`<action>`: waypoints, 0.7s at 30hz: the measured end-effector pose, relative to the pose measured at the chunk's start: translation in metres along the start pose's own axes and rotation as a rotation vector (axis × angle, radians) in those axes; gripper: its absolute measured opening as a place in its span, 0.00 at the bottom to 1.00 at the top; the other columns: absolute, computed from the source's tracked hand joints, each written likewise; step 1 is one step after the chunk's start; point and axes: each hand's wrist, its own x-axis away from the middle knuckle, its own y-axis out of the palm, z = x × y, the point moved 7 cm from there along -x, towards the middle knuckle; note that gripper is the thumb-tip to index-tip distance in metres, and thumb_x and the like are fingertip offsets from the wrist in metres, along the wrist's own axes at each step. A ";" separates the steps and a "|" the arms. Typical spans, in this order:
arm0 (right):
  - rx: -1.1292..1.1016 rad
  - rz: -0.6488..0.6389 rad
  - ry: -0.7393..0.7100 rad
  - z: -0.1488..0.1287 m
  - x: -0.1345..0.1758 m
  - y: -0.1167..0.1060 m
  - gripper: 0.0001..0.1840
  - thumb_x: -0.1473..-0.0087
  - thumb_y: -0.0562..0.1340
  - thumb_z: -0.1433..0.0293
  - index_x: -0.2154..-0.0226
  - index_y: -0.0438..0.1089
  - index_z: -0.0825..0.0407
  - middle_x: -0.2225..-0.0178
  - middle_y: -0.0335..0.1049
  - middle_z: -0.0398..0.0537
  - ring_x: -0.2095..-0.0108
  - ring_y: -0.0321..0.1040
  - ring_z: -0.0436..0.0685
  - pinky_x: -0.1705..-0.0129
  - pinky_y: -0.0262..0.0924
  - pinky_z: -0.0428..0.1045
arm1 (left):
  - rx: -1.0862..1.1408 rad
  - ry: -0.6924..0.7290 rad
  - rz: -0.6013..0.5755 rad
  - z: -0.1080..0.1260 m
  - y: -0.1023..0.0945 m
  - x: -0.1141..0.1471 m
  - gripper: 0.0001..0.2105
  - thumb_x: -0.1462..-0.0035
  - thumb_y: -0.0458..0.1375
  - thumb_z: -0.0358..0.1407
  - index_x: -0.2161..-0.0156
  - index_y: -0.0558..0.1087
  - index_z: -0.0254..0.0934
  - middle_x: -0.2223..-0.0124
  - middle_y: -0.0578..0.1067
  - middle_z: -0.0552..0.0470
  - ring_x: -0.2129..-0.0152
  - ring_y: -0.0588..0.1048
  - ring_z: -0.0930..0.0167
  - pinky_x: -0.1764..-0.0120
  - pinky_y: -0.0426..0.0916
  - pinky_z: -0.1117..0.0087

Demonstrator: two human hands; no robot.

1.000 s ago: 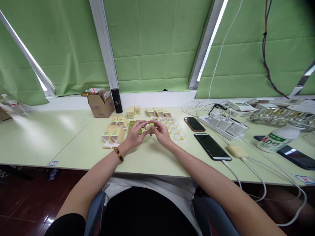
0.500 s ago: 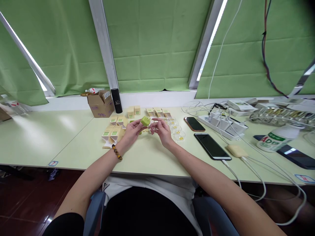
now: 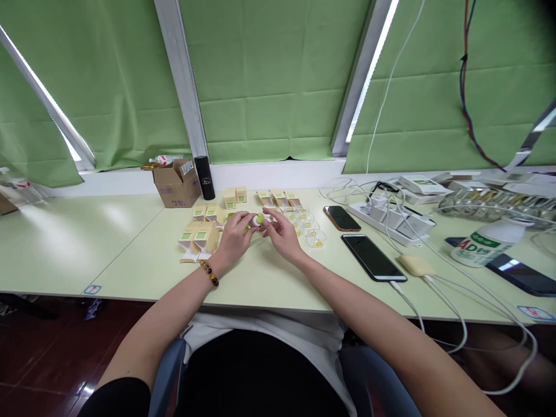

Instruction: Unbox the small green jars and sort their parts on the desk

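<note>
Between my fingertips is a small rounded green and white item [image 3: 259,219]; its exact kind is too small to tell. My left hand [image 3: 236,234] pinches it from the left, a beaded bracelet on the wrist. My right hand [image 3: 283,234] closes its fingertips on the item's right side. Just left of my hands stand several open cream cartons [image 3: 204,236] with green squares. Clear plastic cups [image 3: 313,237] with yellow bits inside sit right of my right hand. Some green pieces behind my fingers are partly hidden.
More cream cartons [image 3: 278,200] stand farther back. A cardboard box [image 3: 178,185] and black cylinder [image 3: 205,178] are at the back left. To the right lie phones [image 3: 373,258], a power strip [image 3: 391,223], loose white cables and a white bottle [image 3: 490,243].
The green item has turned in my fingers, and its white part now shows. My right hand has moved left onto it, its fingers drawn closer together. My left hand has shifted slightly right.
</note>
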 end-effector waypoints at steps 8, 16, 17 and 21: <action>0.107 -0.059 -0.015 -0.003 0.004 0.005 0.27 0.35 0.62 0.45 0.47 0.74 0.47 0.62 0.78 0.48 0.71 0.76 0.55 0.65 0.76 0.54 | -0.113 0.142 -0.112 0.018 0.008 0.002 0.14 0.29 0.55 0.34 0.42 0.72 0.36 0.51 0.74 0.40 0.51 0.75 0.60 0.48 0.75 0.55; 0.112 -0.089 0.006 -0.001 0.006 0.006 0.26 0.34 0.59 0.45 0.48 0.75 0.47 0.63 0.79 0.48 0.70 0.79 0.57 0.64 0.76 0.55 | -0.090 0.160 -0.165 0.015 0.010 0.002 0.10 0.29 0.56 0.35 0.46 0.71 0.36 0.50 0.73 0.41 0.52 0.75 0.61 0.48 0.75 0.55; 0.130 -0.098 0.004 0.000 0.006 0.007 0.25 0.34 0.59 0.46 0.48 0.75 0.47 0.62 0.79 0.48 0.70 0.79 0.57 0.64 0.76 0.55 | -0.084 0.160 -0.179 0.014 0.011 0.002 0.10 0.29 0.57 0.36 0.47 0.71 0.36 0.50 0.73 0.41 0.52 0.75 0.61 0.48 0.75 0.55; 0.215 -0.122 -0.025 -0.003 0.006 0.009 0.19 0.32 0.59 0.54 0.49 0.76 0.47 0.62 0.80 0.48 0.70 0.79 0.58 0.64 0.74 0.54 | -0.096 0.194 -0.214 0.013 0.012 0.001 0.09 0.30 0.58 0.36 0.49 0.71 0.36 0.52 0.74 0.42 0.55 0.76 0.62 0.50 0.75 0.57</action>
